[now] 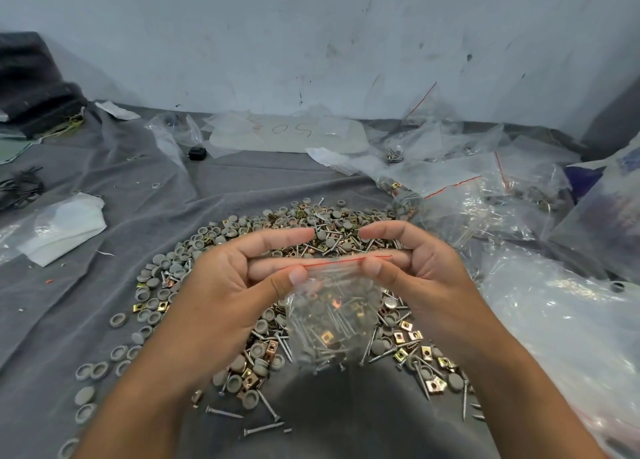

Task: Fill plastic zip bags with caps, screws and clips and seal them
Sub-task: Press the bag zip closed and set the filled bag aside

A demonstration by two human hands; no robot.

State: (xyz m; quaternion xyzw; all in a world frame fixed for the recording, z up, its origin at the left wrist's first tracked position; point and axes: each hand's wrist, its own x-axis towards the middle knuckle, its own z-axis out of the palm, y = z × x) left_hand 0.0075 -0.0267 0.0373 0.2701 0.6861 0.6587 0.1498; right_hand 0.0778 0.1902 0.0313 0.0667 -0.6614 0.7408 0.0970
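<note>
Head view, left hand [221, 278], right hand [422, 268] pinching zip bag [332, 313]

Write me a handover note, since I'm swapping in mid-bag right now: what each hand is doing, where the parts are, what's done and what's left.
Left hand: pinches the left end of the zip bag at its red seal strip.
Right hand: pinches the right end of the same strip.
The bag hangs between the hands above the loose pile of caps, screws and clips on the grey cloth.
Done: this bag holds caps, screws and clips.
Left: whether the strip is pressed fully shut cannot be told; finish sealing it, set it with the filled bags on the right, then bag the remaining pile.
</note>
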